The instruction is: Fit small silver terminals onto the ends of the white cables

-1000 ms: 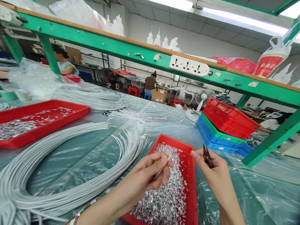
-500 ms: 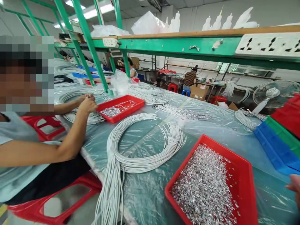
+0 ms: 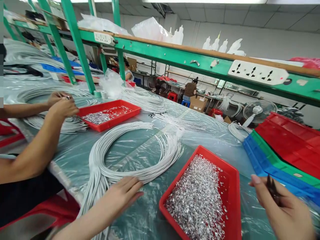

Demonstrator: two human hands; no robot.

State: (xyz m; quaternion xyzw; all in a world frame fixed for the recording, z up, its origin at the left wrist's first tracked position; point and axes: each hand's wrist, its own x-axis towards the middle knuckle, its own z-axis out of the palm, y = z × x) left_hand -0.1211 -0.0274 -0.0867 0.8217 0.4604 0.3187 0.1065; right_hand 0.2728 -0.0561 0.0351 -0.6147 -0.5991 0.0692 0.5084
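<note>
My left hand (image 3: 125,193) is stretched over the near edge of a coil of white cables (image 3: 100,146), fingers extended and nothing visible in them. I cannot tell whether it touches the cables. On the right, my right hand (image 3: 287,210) closes around a dark tool with pointed tips (image 3: 272,190); its exact kind is unclear. Between my hands lies a red tray (image 3: 233,200) with a heap of tiny shiny metal pieces (image 3: 197,196) inside. The loose cable ends hang toward the table's near edge.
At left, a co-worker's hands (image 3: 62,105) are beside another red tray (image 3: 112,125). Stacked red, green and blue bins (image 3: 282,156) stand at the right. A green shelf beam (image 3: 172,56) with a power strip (image 3: 257,72) crosses above the table. More cable bundles (image 3: 180,122) lie behind.
My left hand has come into view over the cable coil. My right hand has moved further in, showing the dark tool. The view has turned right.
</note>
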